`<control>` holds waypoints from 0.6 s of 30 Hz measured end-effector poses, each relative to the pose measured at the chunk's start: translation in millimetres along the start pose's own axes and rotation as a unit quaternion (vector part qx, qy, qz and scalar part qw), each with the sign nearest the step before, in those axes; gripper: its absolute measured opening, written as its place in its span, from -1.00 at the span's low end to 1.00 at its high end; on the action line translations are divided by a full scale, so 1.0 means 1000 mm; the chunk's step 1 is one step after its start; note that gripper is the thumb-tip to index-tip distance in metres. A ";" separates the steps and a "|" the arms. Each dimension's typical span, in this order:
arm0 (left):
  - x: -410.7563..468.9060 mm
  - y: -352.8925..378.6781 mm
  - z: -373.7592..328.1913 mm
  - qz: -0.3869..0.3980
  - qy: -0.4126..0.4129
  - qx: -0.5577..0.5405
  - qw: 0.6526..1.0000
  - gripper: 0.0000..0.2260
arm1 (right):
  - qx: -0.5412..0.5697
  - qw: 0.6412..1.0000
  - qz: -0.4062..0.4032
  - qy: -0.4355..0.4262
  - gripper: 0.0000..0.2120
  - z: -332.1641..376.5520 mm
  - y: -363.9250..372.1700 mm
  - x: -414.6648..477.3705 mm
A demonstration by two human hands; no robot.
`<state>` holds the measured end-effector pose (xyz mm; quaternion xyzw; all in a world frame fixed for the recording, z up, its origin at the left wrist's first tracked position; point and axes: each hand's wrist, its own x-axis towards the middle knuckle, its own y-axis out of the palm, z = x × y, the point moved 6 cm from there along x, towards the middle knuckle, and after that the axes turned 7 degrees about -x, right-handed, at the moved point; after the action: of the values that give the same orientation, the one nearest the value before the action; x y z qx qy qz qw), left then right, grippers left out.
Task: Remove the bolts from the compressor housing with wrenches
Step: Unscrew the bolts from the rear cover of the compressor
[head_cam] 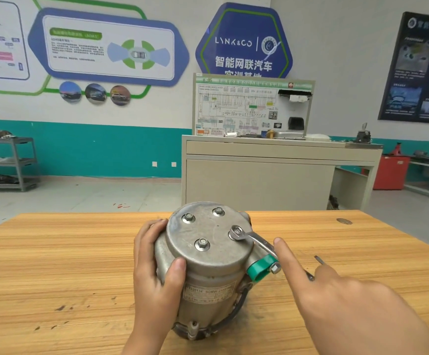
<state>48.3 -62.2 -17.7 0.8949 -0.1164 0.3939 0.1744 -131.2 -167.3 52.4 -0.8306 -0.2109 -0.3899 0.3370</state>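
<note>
A grey metal compressor housing stands on end on a wooden table. Its round top cover carries several hex bolts, among them a far left bolt, a far bolt and a near bolt. The ring end of a silver wrench sits over the right bolt. My left hand grips the housing's left side, thumb on the front. My right hand has its index finger straight, with the tip against the wrench handle.
A green cap with a bolt sticks out of the housing's right side. A second thin dark tool lies on the table, partly hidden behind my right hand. A beige training bench stands beyond the table. Grey shelves are at far left.
</note>
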 end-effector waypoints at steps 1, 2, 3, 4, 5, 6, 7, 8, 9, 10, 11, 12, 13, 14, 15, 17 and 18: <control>-0.001 0.000 0.001 -0.003 -0.002 0.001 1.000 -0.57 | 0.042 0.997 0.071 0.010 -0.40 0.006 -0.004 0.000; -0.001 0.000 0.001 -0.004 0.000 0.003 1.000 -0.57 | 0.028 0.996 0.087 0.010 -0.30 0.010 0.003 -0.001; -0.002 0.001 0.002 -0.004 0.004 0.006 1.000 -0.58 | 0.011 0.998 0.066 -0.004 -0.27 0.009 0.002 -0.005; -0.002 0.001 0.001 -0.001 0.010 0.010 1.000 -0.59 | -0.001 0.999 0.052 0.008 -0.27 0.007 0.002 -0.007; -0.001 0.002 0.001 0.003 0.015 0.015 1.000 -0.59 | 0.003 0.999 0.051 0.017 -0.30 0.004 -0.001 -0.005; -0.001 0.004 0.001 0.006 0.016 0.020 1.000 -0.59 | -0.003 0.997 0.070 0.010 -0.35 0.005 0.000 -0.006; 0.000 0.005 0.002 0.009 0.015 0.024 1.000 -0.59 | 0.009 0.995 0.099 0.010 -0.40 0.005 0.002 -0.005; 0.000 0.006 0.002 0.011 0.012 0.026 1.000 -0.59 | 0.021 0.994 0.102 0.020 -0.43 0.003 0.004 -0.003; 0.001 0.007 0.002 0.013 0.011 0.029 0.999 -0.59 | 0.025 0.994 0.105 0.024 -0.45 0.003 0.006 -0.003; 0.002 0.007 0.002 0.015 0.013 0.032 0.999 -0.60 | 0.017 0.995 0.098 0.025 -0.46 0.004 0.005 -0.003; 0.002 0.008 0.002 0.017 0.015 0.032 0.999 -0.60 | 0.021 0.996 0.088 0.026 -0.45 0.005 0.003 -0.003; 0.003 0.008 0.002 0.017 0.016 0.029 0.999 -0.61 | 0.015 0.997 0.072 0.028 -0.43 0.006 0.002 -0.004; 0.004 0.007 0.002 0.016 0.018 0.026 0.999 -0.62 | 0.012 0.997 0.067 0.029 -0.39 0.008 0.000 -0.004; 0.004 0.006 0.002 0.013 0.021 0.021 0.999 -0.63 | 0.001 0.997 0.066 0.029 -0.37 0.009 -0.001 -0.006; 0.005 0.004 0.003 0.009 0.024 0.016 1.000 -0.64 | -0.003 0.997 0.070 0.032 -0.40 0.009 0.000 -0.007; 0.005 -0.001 0.005 -0.001 0.028 0.006 1.000 -0.65 | 0.002 0.996 0.084 0.025 -0.58 0.006 0.004 -0.008; 0.005 -0.004 0.006 -0.005 0.027 0.001 1.000 -0.65 | 0.003 0.995 0.091 0.027 -0.63 0.002 0.008 -0.009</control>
<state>56.4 -61.4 -18.7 0.8849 -0.1066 0.4167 0.1787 -131.0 -172.7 40.8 -0.8346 -0.1266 -0.3791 0.3790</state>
